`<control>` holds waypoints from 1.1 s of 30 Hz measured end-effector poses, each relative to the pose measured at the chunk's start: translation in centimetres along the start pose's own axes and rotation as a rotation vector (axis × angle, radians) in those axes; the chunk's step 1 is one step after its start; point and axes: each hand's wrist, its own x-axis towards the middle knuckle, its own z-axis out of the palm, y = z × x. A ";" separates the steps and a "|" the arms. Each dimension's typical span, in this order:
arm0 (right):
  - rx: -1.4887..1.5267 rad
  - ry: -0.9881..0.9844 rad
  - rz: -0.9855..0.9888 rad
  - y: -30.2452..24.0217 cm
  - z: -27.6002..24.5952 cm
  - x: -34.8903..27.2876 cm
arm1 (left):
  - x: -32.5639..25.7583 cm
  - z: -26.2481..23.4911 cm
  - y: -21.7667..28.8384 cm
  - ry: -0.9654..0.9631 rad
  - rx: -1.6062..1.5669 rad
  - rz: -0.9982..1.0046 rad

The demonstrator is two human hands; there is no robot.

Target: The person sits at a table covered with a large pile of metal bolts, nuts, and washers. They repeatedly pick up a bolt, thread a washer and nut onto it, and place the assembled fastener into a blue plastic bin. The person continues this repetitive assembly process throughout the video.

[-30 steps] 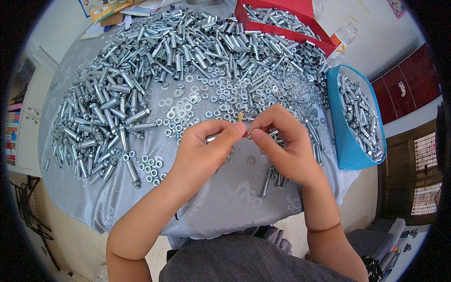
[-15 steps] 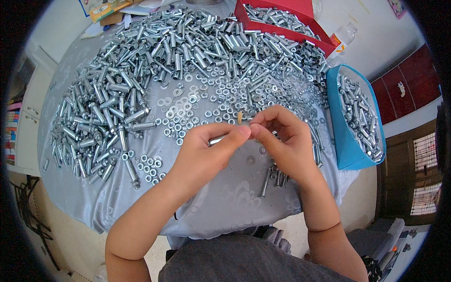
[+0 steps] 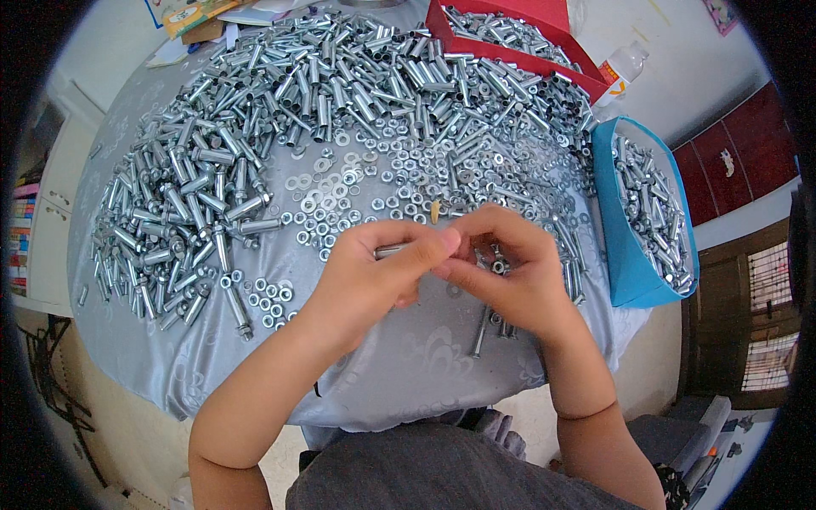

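Observation:
My left hand (image 3: 370, 272) grips a silver metal sleeve bolt (image 3: 393, 251) between thumb and fingers, its end pointing right. My right hand (image 3: 510, 272) meets it fingertip to fingertip and pinches a small silver nut (image 3: 497, 266) at the bolt's tip. Both hands hover over the grey cloth of the round table (image 3: 408, 374), just in front of a spread of loose nuts and washers (image 3: 357, 191). A few single bolts (image 3: 480, 331) lie on the cloth under my right hand.
A big heap of silver sleeve bolts (image 3: 280, 93) covers the far and left parts of the table. A red box (image 3: 510, 34) at the back and a blue bin (image 3: 646, 204) at the right hold more bolts. A plastic bottle (image 3: 620, 64) stands behind.
The hands have stayed in place, fingers shifting slightly around the bolt's tip; my left thumb has slid a little farther toward the right hand.

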 end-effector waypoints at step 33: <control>-0.514 -0.394 -0.158 0.8 -0.7 0.3 | 0.5 -0.7 0.1 0.121 -0.130 0.072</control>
